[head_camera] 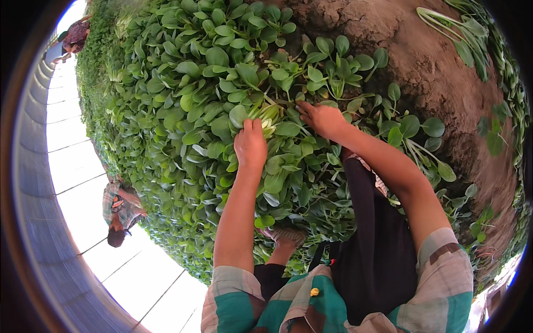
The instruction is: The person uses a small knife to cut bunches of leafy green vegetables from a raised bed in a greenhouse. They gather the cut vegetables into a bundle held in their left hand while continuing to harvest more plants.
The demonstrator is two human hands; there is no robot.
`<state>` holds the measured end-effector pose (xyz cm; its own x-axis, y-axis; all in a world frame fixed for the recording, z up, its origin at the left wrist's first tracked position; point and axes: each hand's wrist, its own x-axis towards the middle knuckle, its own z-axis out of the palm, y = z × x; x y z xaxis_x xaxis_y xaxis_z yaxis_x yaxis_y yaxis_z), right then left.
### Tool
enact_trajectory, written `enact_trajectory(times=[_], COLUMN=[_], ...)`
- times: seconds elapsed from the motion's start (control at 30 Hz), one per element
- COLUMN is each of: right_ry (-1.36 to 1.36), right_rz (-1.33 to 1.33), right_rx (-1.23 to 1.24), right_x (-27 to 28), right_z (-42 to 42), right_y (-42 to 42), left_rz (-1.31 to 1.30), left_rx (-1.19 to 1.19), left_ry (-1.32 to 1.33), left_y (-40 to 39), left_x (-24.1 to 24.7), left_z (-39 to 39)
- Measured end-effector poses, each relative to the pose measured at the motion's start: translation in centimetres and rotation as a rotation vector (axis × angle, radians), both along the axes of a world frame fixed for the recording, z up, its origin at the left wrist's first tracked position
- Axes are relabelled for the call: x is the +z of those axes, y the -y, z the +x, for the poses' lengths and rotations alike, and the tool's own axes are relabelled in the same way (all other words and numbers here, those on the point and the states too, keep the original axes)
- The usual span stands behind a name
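My left hand (251, 143) is closed around a bunch of leafy greens (266, 114), with pale cut-looking stem ends showing to the right of the fingers. Just to its right, my right hand (322, 118) is low among the plants, its fingers curled toward the stems. A thin, dull strip (286, 102) extends from near those fingertips; whether it is a blade or a stem I cannot tell. Around both hands grow dense, round-leaved green vegetable plants (200, 112). Several rooted plants (339, 70) stand just beyond my right hand.
Bare brown soil (420, 54) runs along the right, with a loose bunch of greens (462, 37) lying on it. Another row of greens (510, 75) borders the soil. One person (120, 208) crouches at the left; another person (75, 37) is at the far upper left. My sandalled foot (287, 236) is among the plants.
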<state>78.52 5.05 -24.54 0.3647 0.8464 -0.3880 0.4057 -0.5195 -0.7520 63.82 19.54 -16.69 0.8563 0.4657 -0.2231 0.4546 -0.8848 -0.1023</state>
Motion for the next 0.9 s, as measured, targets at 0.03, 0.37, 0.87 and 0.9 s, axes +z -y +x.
enact_trajectory(times=[0.03,0.37,0.87,0.9], right_ry=[0.007,-0.143,-0.622,-0.726], right_rz=[-0.014,0.054,0.181,0.18], right_rx=[0.016,-0.066,-0.468,-0.476], right_x=[-0.3,-3.6,-1.7,-1.3], right_z=[0.0,-1.3,3.0,3.7], right_y=[-0.3,-2.4,-1.3,-2.1], left_rz=[-0.016,-0.103,-0.506,-0.524], left_rx=[0.034,0.16,0.306,0.329], left_ry=[-0.029,0.014,0.363,0.35], left_y=[0.0,-1.6,-5.2,-5.2], left_x=[0.1,0.7,3.0,2.9], left_z=[0.1,2.0,0.4,0.3])
